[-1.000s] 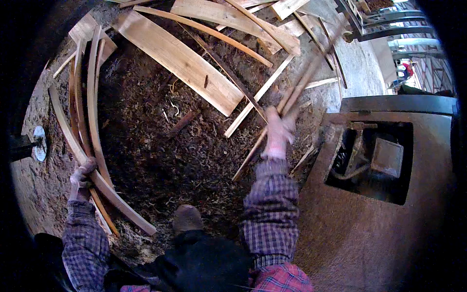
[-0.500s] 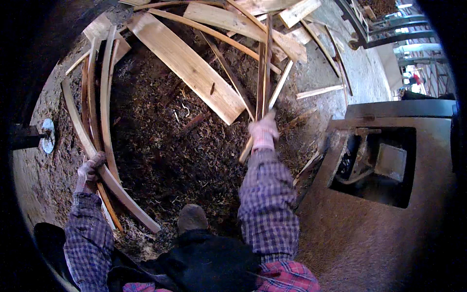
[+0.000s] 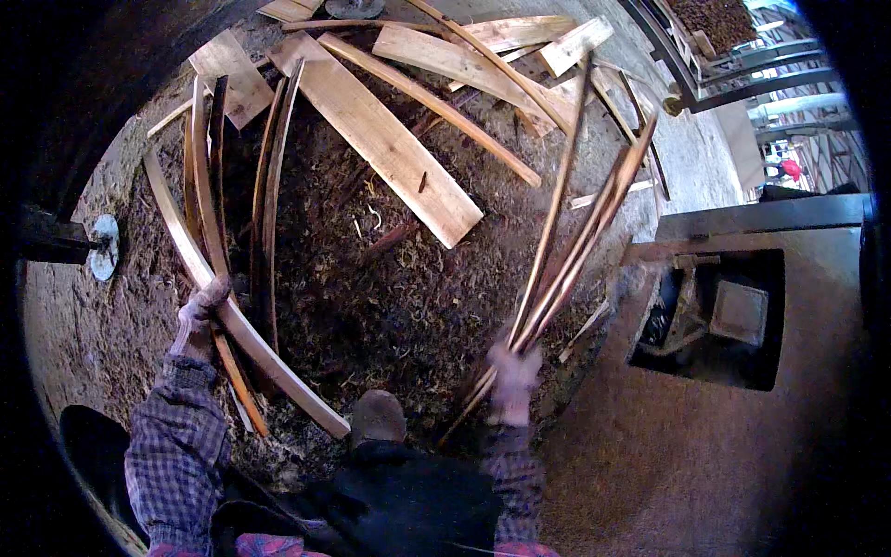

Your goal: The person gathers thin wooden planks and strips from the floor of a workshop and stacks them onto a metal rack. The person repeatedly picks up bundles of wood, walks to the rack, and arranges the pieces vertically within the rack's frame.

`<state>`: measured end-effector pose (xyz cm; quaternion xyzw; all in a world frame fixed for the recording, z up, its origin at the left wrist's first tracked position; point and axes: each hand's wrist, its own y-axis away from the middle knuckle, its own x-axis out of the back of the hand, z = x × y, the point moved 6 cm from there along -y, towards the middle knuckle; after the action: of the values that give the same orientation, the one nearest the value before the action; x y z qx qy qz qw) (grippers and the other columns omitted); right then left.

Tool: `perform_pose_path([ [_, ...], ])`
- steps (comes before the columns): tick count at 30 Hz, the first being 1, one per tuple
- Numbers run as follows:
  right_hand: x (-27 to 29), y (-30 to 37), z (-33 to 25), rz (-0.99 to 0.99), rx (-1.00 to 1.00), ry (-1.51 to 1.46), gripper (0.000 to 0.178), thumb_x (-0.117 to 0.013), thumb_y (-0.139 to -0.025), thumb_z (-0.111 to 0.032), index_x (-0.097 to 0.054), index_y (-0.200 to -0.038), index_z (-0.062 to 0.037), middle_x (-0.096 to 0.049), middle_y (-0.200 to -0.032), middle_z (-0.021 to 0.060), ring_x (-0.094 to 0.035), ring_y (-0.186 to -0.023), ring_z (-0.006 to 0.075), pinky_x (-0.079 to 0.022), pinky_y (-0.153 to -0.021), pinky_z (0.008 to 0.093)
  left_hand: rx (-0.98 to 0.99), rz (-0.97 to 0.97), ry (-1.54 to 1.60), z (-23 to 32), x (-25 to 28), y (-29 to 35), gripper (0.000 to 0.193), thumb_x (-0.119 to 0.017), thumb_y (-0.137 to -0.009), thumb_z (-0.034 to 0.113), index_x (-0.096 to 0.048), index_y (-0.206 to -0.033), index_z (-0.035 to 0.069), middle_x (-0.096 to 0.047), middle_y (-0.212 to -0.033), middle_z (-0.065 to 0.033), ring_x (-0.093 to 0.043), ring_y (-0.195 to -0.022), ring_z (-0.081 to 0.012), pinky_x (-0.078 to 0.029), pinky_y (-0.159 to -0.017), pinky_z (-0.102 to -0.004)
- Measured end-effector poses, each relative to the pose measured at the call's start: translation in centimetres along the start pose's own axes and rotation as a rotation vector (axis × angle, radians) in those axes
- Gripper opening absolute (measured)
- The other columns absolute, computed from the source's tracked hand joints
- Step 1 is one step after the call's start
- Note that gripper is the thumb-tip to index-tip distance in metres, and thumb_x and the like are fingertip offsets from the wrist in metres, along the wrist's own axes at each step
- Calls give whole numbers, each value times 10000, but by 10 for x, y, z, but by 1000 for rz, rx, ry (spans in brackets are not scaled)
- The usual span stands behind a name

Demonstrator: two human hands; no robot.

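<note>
My left hand (image 3: 201, 304), gloved, is closed around several long wooden strips (image 3: 278, 369) at the left. The foremost strip is pale and runs down toward my knees; darker, bark-edged ones lie behind it. At the right, my right hand (image 3: 513, 376), slightly blurred, grips a loose bundle of thin wooden strips (image 3: 583, 249). These fan out upward and away from me, and their short lower ends stick out below the fist. Two more dark strips (image 3: 266, 195) lie just right of the left bundle, apart from my fingers.
A wide plank (image 3: 390, 148) lies across the bark-littered ground (image 3: 371, 297). Beyond it are more boards (image 3: 464, 65) and offcuts. A brown metal machine housing (image 3: 640, 436) with a square opening stands close at the right. A metal bar with a round disc (image 3: 104, 247) juts in at the left.
My right hand has drawn back toward me with its strips, which now spread and lean right. My left hand, still gripping, appears slightly farther right. The two dark strips have separated from the left bundle.
</note>
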<state>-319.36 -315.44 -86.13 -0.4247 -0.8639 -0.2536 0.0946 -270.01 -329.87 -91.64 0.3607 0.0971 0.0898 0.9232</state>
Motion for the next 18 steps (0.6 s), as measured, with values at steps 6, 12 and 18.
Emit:
perform_pose_path([
  [6, -112, -125, -207, 81, 426, 943, 507, -658, -677, -184, -473, -1132, -56, -608, -991, 160, -587, -926, 304, -462, -818, 374, 112, 154, -81, -13, 30, 3, 309, -634, -780, 271, -561, -1018, 88, -563, -840, 10, -571, -715, -132, -479, -617, -285],
  [12, -197, -214, -189, -236, 621, 1097, 750, -680, -666, -366, -356, -1295, -118, -531, -1168, 159, -502, -1099, 278, -384, -924, 349, 179, 255, -241, -31, 54, -4, 181, -487, -876, 187, -559, -979, 57, -549, -841, -10, -565, -721, -144, -488, -654, -266],
  [18, -194, -190, -181, -135, 517, 1261, 661, -644, -722, -376, -352, -1266, -141, -550, -1146, 126, -560, -1012, 290, -416, -887, 394, 139, 225, -193, -28, 39, 0, 206, -476, -877, 183, -547, -1001, 35, -569, -859, -38, -576, -733, -160, -494, -667, -267],
])
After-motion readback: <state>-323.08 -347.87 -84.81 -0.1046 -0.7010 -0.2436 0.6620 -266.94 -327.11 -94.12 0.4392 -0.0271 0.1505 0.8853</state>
